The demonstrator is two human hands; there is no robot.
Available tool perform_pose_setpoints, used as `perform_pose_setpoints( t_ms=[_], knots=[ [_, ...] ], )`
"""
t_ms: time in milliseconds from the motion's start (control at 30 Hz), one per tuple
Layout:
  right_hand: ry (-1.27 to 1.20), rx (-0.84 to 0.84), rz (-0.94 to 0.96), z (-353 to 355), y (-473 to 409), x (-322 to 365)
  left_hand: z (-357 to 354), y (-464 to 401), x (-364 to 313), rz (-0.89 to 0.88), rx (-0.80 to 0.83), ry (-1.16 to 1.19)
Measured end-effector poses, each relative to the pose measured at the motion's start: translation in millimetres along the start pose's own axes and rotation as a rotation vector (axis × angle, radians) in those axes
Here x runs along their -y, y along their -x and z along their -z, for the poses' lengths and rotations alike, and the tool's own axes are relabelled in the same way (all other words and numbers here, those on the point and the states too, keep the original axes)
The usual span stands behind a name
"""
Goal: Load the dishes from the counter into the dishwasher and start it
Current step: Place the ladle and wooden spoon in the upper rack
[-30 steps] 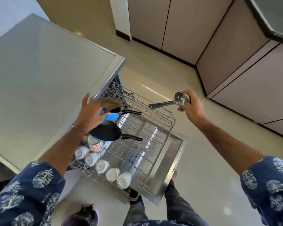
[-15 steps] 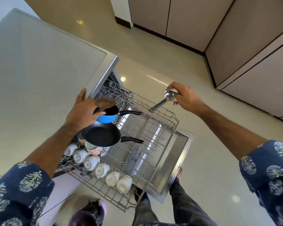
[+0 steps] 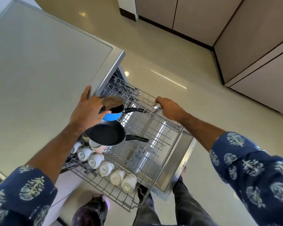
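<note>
The right hand (image 3: 169, 110) is lowering a shiny steel ladle (image 3: 157, 106), held in the air a second ago, down to the far edge of the pulled-out grey wire dishwasher rack (image 3: 162, 142). Its fingers are curling around the ladle's bowl, and the handle is now hidden among the wires. This suggests the ladle is about to be laid in the rack.

The left hand (image 3: 87, 114) is staying near the rack's back left corner, pinching a flat brown wooden piece (image 3: 113, 101) over a small blue saucepan with a black handle (image 3: 112, 115); whether the piece is a lid or a spatula, I cannot tell.

Just in front of the saucepan, a black non-stick frying pan (image 3: 107, 135) is sitting partly over a patterned cup (image 3: 99, 148). Along the rack's left edge, a row of white cups (image 3: 104, 168) is lying tipped over, running to the near corner. The rest of the rack is standing bare above the open steel dishwasher door (image 3: 175, 168).
</note>
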State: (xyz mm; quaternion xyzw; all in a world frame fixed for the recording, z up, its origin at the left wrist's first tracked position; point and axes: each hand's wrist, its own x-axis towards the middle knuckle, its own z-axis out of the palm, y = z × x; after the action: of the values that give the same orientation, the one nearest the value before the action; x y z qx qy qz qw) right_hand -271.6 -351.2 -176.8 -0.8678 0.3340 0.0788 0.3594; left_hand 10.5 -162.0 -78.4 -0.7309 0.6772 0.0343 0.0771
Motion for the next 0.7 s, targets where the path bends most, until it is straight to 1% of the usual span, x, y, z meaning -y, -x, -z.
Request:
perform_pose_setpoints(
  t_ms=[100, 233, 300, 367, 433, 467, 500, 567, 600, 633, 667, 700],
  knots=[
    [0.022, 0.047, -0.033, -15, -18, 0, -1, 0, 1, -0.004, 0.006, 0.012],
    [0.106, 0.085, -0.077, -31, -30, -9, -2, 0, -1, -0.025, -0.044, 0.008],
    [0.077, 0.083, -0.100, -31, -29, -13, -1, 1, -2, -0.041, -0.050, -0.014],
    [0.049, 0.055, -0.119, -25, -22, -13, 1, 1, -4, -0.061, -0.074, -0.018],
    [0.047, -0.050, -0.112, -11, -13, -3, 5, 2, -6, -0.065, -0.070, -0.027],
    [-0.020, -0.105, -0.078, -3, -10, 8, 6, 2, -6, -0.063, -0.062, -0.031],
    [-0.167, -0.121, -0.023, 7, -6, 25, 6, 2, -6, -0.065, -0.056, -0.032],
    [-0.502, -0.030, 0.122, 26, 0, 72, 6, 2, -5, -0.075, -0.045, -0.032],
    [-0.587, 0.023, 0.195, 32, 1, 95, 6, 2, -4, -0.082, -0.041, -0.038],
    [-0.607, 0.053, 0.264, 33, 0, 116, 6, 2, -4, -0.090, -0.039, -0.045],
    [-0.592, 0.045, 0.326, 30, -2, 133, 6, 2, -4, -0.097, -0.033, -0.048],
    [-0.562, 0.003, 0.368, 26, -3, 146, 6, 2, -3, -0.102, -0.030, -0.054]
  ],
)
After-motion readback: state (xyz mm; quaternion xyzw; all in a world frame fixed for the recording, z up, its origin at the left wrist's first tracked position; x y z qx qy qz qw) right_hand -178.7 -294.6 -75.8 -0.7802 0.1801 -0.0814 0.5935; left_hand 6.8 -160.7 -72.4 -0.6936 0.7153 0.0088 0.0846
